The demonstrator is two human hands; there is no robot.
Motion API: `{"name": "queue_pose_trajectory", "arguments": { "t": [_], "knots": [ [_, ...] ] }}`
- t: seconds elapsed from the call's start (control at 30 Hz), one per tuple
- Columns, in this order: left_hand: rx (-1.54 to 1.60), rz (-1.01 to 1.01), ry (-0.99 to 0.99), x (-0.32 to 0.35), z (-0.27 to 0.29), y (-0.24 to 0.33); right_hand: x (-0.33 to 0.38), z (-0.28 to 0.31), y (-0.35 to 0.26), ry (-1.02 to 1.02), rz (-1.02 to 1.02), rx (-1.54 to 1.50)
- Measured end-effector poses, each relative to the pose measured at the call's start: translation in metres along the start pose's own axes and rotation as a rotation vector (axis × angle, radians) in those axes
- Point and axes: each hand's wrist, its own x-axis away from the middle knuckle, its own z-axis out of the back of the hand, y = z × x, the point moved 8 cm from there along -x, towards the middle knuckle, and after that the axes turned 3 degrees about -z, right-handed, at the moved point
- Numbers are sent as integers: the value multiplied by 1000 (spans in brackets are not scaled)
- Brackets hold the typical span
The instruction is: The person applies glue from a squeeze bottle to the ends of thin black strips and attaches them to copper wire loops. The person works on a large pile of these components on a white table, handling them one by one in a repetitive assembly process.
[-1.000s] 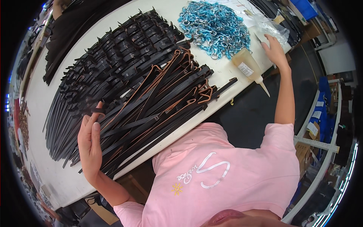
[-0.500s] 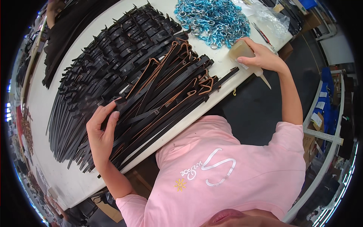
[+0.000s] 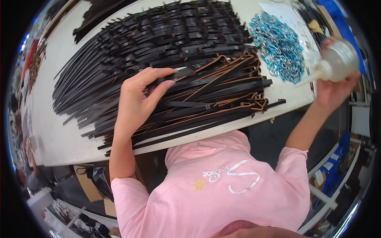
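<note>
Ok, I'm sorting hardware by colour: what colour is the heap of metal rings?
The heap of metal rings is light blue and silver; head view shows it.

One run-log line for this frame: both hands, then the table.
left hand: pinching black strap | right hand: holding squeeze bottle, nozzle leftward | table: strap pile, blue-and-silver chain pile

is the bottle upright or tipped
Tipped: the bottle is held at a slant in the right hand, its long nozzle pointing off toward the person's left rather than straight up.
</note>
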Motion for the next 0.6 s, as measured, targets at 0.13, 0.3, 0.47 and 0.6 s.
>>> {"name": "queue_pose_trajectory", "arguments": {
  "t": [0.13, 0.3, 0.47, 0.6],
  "knots": [
    [-35, 82, -63, 3, 3, -9, -48, -8, 126, 119, -126, 8],
    [-4, 87, -23, 3, 8, -19, -75, -25, 145, 216, 40, 493],
    [-131, 43, 15, 5, 11, -18, -69, -14, 148, 327, 72, 760],
    [-281, -7, -26, 5, 10, -12, -71, -26, 154, 248, -25, 753]
  ]
}}
